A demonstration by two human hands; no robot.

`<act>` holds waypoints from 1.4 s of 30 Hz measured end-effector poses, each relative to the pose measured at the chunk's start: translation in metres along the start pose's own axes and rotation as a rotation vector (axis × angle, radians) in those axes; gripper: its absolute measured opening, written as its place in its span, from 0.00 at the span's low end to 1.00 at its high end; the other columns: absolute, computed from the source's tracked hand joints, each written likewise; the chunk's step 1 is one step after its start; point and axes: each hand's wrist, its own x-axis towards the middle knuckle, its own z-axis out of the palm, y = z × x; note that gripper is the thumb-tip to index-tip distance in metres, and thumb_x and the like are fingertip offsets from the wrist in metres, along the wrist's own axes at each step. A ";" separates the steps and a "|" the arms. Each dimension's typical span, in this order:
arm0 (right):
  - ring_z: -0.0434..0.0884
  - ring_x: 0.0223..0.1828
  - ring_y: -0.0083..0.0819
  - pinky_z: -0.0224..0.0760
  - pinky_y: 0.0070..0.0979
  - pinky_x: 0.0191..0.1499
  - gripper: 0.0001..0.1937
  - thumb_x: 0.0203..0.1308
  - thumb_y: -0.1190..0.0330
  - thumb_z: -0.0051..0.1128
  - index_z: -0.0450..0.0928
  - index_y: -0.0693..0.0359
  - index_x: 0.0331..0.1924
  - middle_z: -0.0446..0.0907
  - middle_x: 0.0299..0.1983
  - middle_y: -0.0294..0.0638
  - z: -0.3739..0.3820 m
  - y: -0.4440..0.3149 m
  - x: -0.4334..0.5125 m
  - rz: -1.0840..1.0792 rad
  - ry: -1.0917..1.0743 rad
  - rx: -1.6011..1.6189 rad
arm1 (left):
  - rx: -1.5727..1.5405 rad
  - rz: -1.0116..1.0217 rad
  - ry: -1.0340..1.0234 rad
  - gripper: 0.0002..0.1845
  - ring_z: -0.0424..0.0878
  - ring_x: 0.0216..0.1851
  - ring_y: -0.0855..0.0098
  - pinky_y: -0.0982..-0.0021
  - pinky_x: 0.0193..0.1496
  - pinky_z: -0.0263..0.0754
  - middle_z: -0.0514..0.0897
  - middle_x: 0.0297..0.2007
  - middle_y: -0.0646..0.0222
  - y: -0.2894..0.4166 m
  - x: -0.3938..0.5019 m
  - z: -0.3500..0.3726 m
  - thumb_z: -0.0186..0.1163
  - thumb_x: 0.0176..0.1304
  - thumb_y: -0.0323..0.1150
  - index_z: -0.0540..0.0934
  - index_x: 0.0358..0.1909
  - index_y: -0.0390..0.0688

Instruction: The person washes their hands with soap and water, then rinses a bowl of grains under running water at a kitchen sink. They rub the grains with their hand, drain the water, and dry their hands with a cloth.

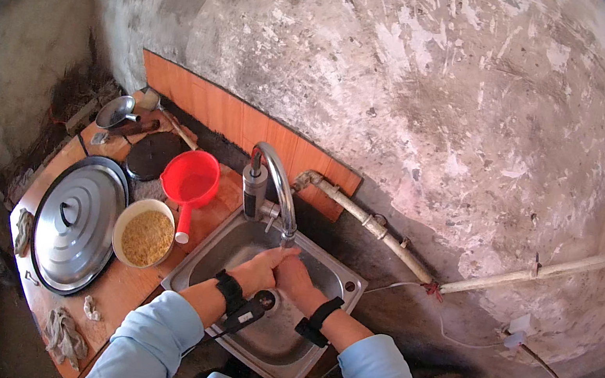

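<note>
My left hand [257, 270] and my right hand [297, 278] meet under the spout of a curved chrome faucet [280, 176], over a stainless steel sink [279, 337]. Their fingers touch or overlap, and no object shows between them. The fingertips are partly hidden, so how far they are closed is unclear. Black bands circle both wrists, and a small black device with a cable hangs by the left one. Left of the sink, a red plastic ladle [191, 178] lies with its handle towards me, beside a cream bowl [118, 237] of yellowish, grainy food [146, 238].
A large metal lid [77, 224] lies on the tiled counter [128, 295] at left, with crumpled cloths [65, 337] near its edge. Behind are a dark round lid [153, 155] and a small metal pan [114, 112]. A pipe [384, 234] runs along the wall right of the faucet.
</note>
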 end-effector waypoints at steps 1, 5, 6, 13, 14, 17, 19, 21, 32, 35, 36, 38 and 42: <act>0.78 0.39 0.51 0.71 0.40 0.43 0.10 0.51 0.70 0.55 0.75 0.65 0.38 0.78 0.33 0.52 -0.004 -0.001 -0.002 -0.045 -0.089 -0.119 | 0.168 0.062 -0.065 0.07 0.78 0.34 0.68 0.66 0.39 0.74 0.81 0.33 0.68 0.005 0.000 -0.003 0.55 0.63 0.33 0.77 0.38 0.42; 0.78 0.39 0.51 0.72 0.40 0.45 0.10 0.50 0.75 0.50 0.75 0.66 0.38 0.79 0.35 0.54 -0.010 -0.011 -0.007 -0.470 0.233 -0.192 | 0.541 0.069 -0.135 0.09 0.78 0.36 0.71 0.67 0.39 0.73 0.81 0.34 0.71 0.019 0.012 -0.008 0.57 0.63 0.32 0.77 0.44 0.42; 0.79 0.37 0.49 0.73 0.39 0.42 0.08 0.51 0.75 0.50 0.75 0.67 0.36 0.79 0.34 0.53 -0.009 -0.012 -0.008 -0.416 0.276 -0.178 | 0.422 -0.099 -0.011 0.11 0.79 0.38 0.70 0.67 0.41 0.74 0.81 0.36 0.71 0.021 0.017 -0.007 0.57 0.63 0.31 0.77 0.47 0.42; 0.79 0.38 0.34 0.74 0.34 0.43 0.08 0.65 0.71 0.44 0.75 0.65 0.40 0.79 0.37 0.41 -0.006 0.011 0.005 0.404 0.067 1.665 | 0.304 -0.093 -0.137 0.08 0.79 0.39 0.73 0.68 0.40 0.76 0.82 0.37 0.70 0.030 0.012 0.013 0.58 0.64 0.36 0.78 0.37 0.42; 0.79 0.39 0.34 0.74 0.34 0.44 0.08 0.64 0.71 0.44 0.74 0.64 0.41 0.79 0.37 0.42 -0.004 0.015 0.009 0.387 0.036 1.813 | 0.341 -0.053 -0.128 0.08 0.80 0.39 0.73 0.69 0.41 0.76 0.82 0.37 0.70 0.030 0.006 0.017 0.57 0.64 0.36 0.78 0.38 0.42; 0.77 0.44 0.33 0.72 0.31 0.49 0.08 0.64 0.71 0.44 0.75 0.63 0.42 0.78 0.41 0.41 0.004 0.020 0.019 0.298 0.063 2.034 | 0.044 0.040 -0.128 0.08 0.80 0.39 0.71 0.68 0.41 0.75 0.82 0.36 0.68 0.022 -0.008 0.028 0.54 0.66 0.35 0.78 0.37 0.42; 0.77 0.44 0.34 0.71 0.31 0.49 0.09 0.64 0.72 0.45 0.75 0.64 0.42 0.78 0.43 0.41 0.010 0.016 0.021 0.219 0.162 2.091 | -0.235 0.068 -0.040 0.10 0.79 0.37 0.68 0.65 0.39 0.75 0.82 0.35 0.66 0.013 -0.010 0.034 0.51 0.67 0.36 0.77 0.35 0.42; 0.77 0.44 0.32 0.71 0.28 0.49 0.09 0.65 0.71 0.46 0.76 0.66 0.43 0.78 0.44 0.40 0.017 0.009 0.018 0.359 0.235 1.992 | -0.377 0.068 0.085 0.12 0.79 0.36 0.67 0.64 0.38 0.75 0.82 0.34 0.66 0.008 -0.007 0.035 0.49 0.68 0.38 0.77 0.36 0.41; 0.68 0.52 0.23 0.65 0.24 0.52 0.21 0.72 0.54 0.35 0.68 0.60 0.56 0.71 0.53 0.32 0.013 -0.020 -0.018 0.235 0.246 1.288 | -0.189 -0.027 0.434 0.20 0.74 0.35 0.61 0.54 0.38 0.69 0.76 0.30 0.66 0.006 -0.007 0.071 0.42 0.69 0.49 0.72 0.33 0.43; 0.67 0.50 0.25 0.61 0.24 0.55 0.23 0.72 0.51 0.32 0.68 0.62 0.53 0.70 0.50 0.34 0.004 -0.024 -0.019 0.354 0.150 1.533 | 0.071 -0.213 0.408 0.20 0.73 0.48 0.61 0.57 0.46 0.66 0.76 0.36 0.67 -0.005 -0.018 0.081 0.39 0.69 0.50 0.72 0.38 0.45; 0.67 0.49 0.26 0.60 0.25 0.55 0.24 0.72 0.49 0.32 0.67 0.62 0.53 0.70 0.50 0.34 0.001 -0.025 -0.017 0.388 0.119 1.619 | -0.049 -0.179 0.312 0.20 0.70 0.45 0.63 0.58 0.46 0.63 0.75 0.37 0.66 -0.006 -0.020 0.077 0.39 0.69 0.50 0.72 0.41 0.46; 0.65 0.48 0.26 0.58 0.26 0.56 0.27 0.71 0.44 0.27 0.65 0.60 0.53 0.69 0.48 0.34 -0.003 -0.027 -0.013 0.468 0.053 1.508 | -0.234 -0.070 0.284 0.22 0.69 0.43 0.64 0.58 0.45 0.63 0.75 0.37 0.66 -0.008 -0.016 0.065 0.38 0.68 0.52 0.72 0.44 0.47; 0.66 0.51 0.28 0.58 0.27 0.59 0.28 0.71 0.44 0.26 0.65 0.61 0.53 0.69 0.49 0.37 -0.005 -0.032 -0.003 0.510 0.121 1.567 | -0.015 -0.050 0.326 0.25 0.70 0.43 0.65 0.59 0.44 0.64 0.75 0.38 0.65 -0.017 0.007 0.039 0.40 0.65 0.56 0.74 0.43 0.46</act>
